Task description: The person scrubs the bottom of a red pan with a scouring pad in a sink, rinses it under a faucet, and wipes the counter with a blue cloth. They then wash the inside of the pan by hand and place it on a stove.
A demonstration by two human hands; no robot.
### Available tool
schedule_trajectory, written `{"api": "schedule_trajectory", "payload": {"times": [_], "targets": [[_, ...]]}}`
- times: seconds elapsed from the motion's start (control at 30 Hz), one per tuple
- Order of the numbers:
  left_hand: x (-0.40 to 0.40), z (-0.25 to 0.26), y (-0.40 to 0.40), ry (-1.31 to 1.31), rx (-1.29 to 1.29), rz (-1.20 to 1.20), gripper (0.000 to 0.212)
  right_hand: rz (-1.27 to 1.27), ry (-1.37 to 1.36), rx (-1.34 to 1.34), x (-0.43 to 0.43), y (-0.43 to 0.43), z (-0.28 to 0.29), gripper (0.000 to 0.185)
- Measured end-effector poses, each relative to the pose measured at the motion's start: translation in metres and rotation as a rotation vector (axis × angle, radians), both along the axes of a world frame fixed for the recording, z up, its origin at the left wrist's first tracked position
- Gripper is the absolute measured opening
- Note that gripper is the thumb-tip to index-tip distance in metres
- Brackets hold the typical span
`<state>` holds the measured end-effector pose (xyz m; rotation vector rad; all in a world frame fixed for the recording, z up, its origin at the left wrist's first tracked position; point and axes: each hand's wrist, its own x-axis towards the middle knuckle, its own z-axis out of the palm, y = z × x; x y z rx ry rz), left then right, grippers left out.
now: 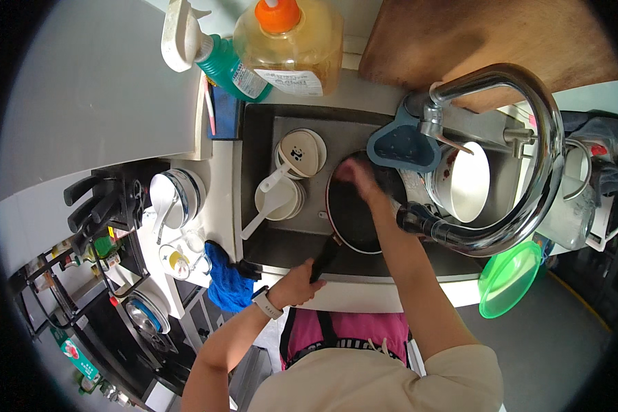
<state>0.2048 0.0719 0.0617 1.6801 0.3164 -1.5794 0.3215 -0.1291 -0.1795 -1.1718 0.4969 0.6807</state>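
A black frying pan rests in the sink basin, its handle pointing down toward me. My left hand, with a watch on the wrist, grips that handle. Over the pan's upper part is my right hand, blurred; whether it holds anything cannot be told. Left of the pan, white bowls stand in two stacks, one topped by a panda-print bowl, the other by a light bowl with a white spoon across it. A blue-grey drain basket hangs at the pan's upper right. White bowls lie farther right.
The chrome faucet arches over the right side. Behind the sink stand a soap bottle, a green spray bottle and a wooden board. A blue cloth hangs at the front left edge; a green basin is at right.
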Motion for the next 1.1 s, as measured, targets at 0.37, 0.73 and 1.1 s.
{"api": "schedule_trajectory", "payload": {"times": [0.37, 0.73, 1.1], "targets": [[0.015, -0.006, 0.003, 0.225, -0.249, 0.177, 0.032, 0.535, -0.036, -0.57, -0.056, -0.125, -0.021, 0.029], [0.023, 0.001, 0.009, 0.131, -0.154, 0.035, 0.036, 0.604, 0.043, 0.03, -0.08, -0.026, 0.067, 0.026], [0.03, -0.002, 0.0, 0.069, -0.127, -0.192, 0.038, -0.304, 0.048, 0.147, -0.021, -0.049, -0.034, 0.023]]}}
